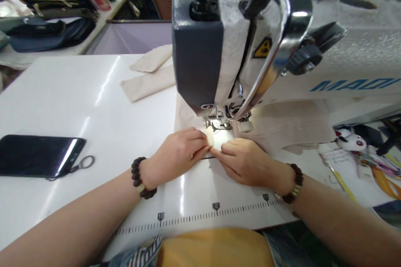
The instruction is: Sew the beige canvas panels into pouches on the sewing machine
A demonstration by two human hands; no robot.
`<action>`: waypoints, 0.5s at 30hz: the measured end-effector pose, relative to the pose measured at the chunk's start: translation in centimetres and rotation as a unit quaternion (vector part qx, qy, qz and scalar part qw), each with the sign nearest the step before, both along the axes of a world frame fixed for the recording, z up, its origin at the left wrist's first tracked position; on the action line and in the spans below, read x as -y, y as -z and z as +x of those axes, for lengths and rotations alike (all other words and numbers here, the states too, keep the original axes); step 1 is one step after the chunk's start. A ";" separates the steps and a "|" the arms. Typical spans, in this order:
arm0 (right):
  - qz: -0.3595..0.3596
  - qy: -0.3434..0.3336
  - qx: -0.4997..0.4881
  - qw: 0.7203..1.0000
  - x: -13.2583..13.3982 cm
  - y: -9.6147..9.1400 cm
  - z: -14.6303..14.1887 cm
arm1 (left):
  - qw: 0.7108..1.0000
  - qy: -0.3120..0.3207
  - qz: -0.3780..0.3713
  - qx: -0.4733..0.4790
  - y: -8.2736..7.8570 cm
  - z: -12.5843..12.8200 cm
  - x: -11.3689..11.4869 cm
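Just in front of the sewing machine's presser foot (219, 124), my left hand (178, 152) pinches the edge of a beige fabric piece (184, 112) between thumb and fingers. My right hand (244, 160) is curled, with its forefinger pressed to the same fabric edge beside my left fingertips. The fabric runs flat from my left hand back under the machine head (199, 58). More beige fabric (288, 125) lies right of the needle area, under the machine arm. My fingers hide most of the gripped edge.
Two beige fabric pieces (147, 85) lie left of the machine head. A phone (37, 156) with a ring strap rests on the white table (125, 133). A printed ruler (216, 212) runs along the front edge. Pens, orange scissors (382, 181) and small items sit at right.
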State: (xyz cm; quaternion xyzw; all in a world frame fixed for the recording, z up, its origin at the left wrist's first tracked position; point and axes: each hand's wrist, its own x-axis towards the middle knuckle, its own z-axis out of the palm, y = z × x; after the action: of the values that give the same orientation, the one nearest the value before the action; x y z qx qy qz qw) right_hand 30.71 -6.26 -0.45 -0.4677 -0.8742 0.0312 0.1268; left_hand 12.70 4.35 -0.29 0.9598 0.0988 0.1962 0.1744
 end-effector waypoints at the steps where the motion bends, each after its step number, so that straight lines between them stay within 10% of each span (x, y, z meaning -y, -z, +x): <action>1: -0.014 0.002 0.008 1.000 0.0 0.0 -0.1 | 1.000 0.000 -0.003 0.006 0.0 0.0 0.0; 15: -0.051 -0.004 0.024 0.998 0.2 -0.3 -0.6 | 0.999 0.041 0.025 -0.019 -0.1 0.2 0.3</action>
State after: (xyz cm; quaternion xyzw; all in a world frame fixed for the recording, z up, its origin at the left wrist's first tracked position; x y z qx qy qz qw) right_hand 30.11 -6.43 -0.19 -0.4709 -0.8760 0.0648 0.0817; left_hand 12.88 4.06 -0.22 0.9706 0.0576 0.1732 0.1566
